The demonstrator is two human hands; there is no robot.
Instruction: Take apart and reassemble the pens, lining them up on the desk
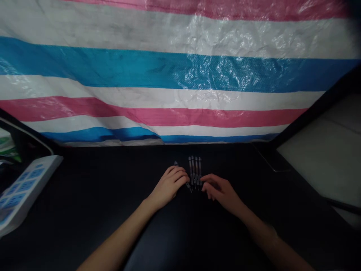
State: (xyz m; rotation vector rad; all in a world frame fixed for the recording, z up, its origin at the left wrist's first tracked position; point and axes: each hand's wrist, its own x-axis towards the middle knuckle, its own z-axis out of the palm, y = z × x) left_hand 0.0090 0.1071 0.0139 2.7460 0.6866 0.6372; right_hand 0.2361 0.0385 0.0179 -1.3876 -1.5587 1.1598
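Several dark pens lie side by side on the black table, pointing away from me. My left hand rests on the table just left of them, fingers curled over one more pen whose tip pokes out beyond the knuckles. My right hand lies just right of the row, fingers bent and fingertips touching the near ends of the pens. The light is dim and the pens' details are hard to make out.
A striped pink, white and blue tarpaulin hangs behind the table. A white power strip with blue sockets lies at the left edge. A pale board or surface with a dark frame borders the right side.
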